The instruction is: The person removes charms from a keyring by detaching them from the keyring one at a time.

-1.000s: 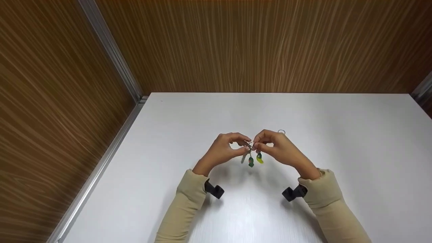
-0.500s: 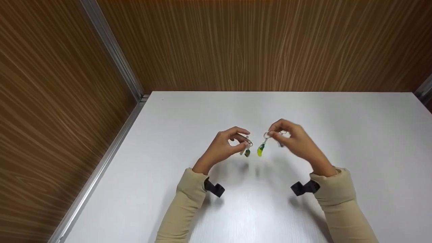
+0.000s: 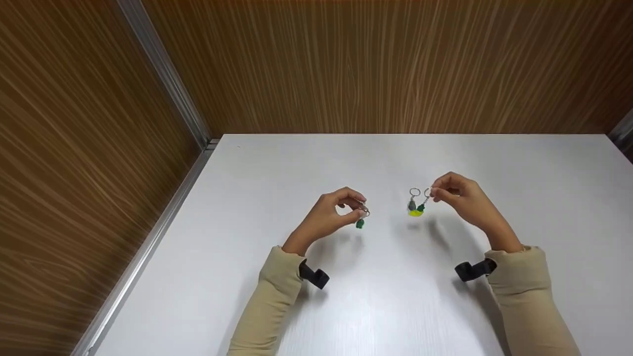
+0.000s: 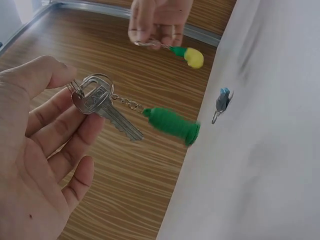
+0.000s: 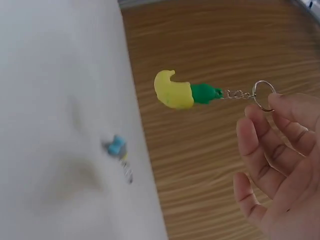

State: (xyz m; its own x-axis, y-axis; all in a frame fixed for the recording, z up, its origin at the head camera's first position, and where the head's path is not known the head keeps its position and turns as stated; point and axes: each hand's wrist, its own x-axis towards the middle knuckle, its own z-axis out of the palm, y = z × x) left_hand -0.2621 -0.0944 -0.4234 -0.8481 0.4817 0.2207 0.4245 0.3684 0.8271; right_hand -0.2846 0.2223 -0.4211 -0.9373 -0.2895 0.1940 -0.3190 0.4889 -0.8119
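Above the white table (image 3: 376, 306), my left hand (image 3: 361, 209) pinches a metal ring (image 4: 95, 85) carrying a silver key (image 4: 112, 112) and, on a short chain, a green charm (image 4: 172, 126) (image 3: 360, 223). Off to the right, my right hand (image 3: 433, 194) pinches the small ring (image 5: 264, 95) of a yellow and green charm (image 5: 175, 90) (image 3: 416, 211), which hangs just over the table. A third keyring with a blue-grey charm (image 3: 412, 202) (image 4: 222, 100) (image 5: 117, 147) lies on the table beside the yellow charm.
Wood-grain walls (image 3: 376, 64) stand behind and left of the table, with a metal rail (image 3: 148, 242) along the left edge. Black camera mounts (image 3: 314, 276) sit at both wrists.
The hands were together on one bunch of rings. My right hand has drawn right with the yellow charm, now free of the ring. The left hand keeps the key and green charm.
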